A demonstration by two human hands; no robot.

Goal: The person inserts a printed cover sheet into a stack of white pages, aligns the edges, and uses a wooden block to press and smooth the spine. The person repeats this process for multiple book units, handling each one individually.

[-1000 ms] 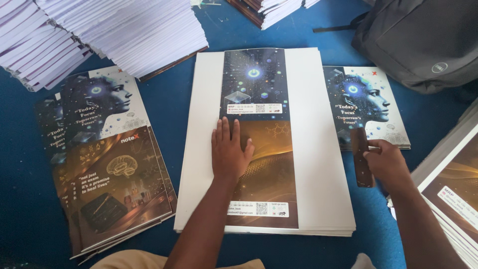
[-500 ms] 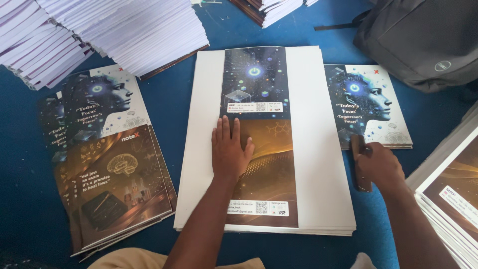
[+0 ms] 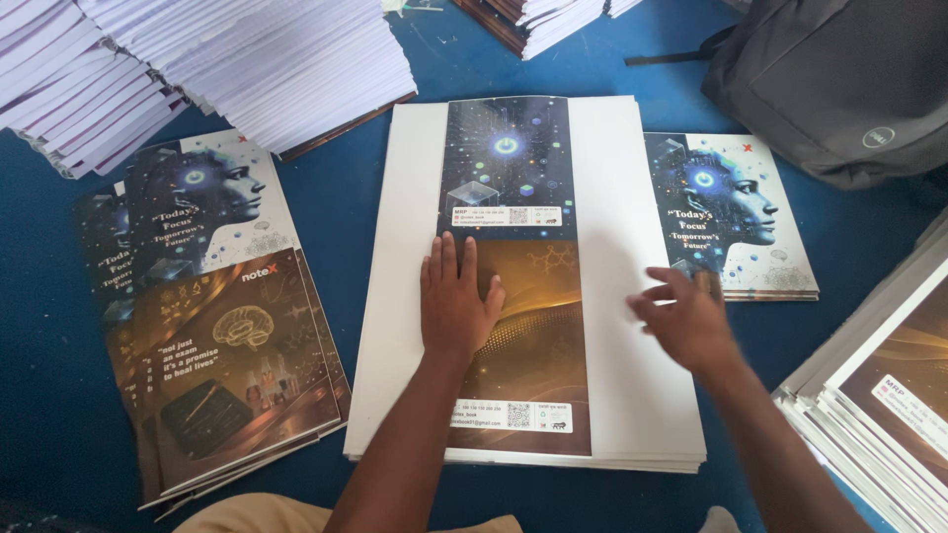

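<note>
Head view, left hand [image 3: 456, 301] open, flat on printed sheet stack [image 3: 632, 395], right hand [image 3: 686, 318] open (blurred), backpack [image 3: 839, 84] cut off.

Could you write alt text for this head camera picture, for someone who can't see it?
Seen from above, a person's left hand presses flat on a printed cover strip lying on a stack of white sheets, while the right hand hovers over the stack's right side. Piles of printed covers and a grey backpack lie on the blue floor.
</note>
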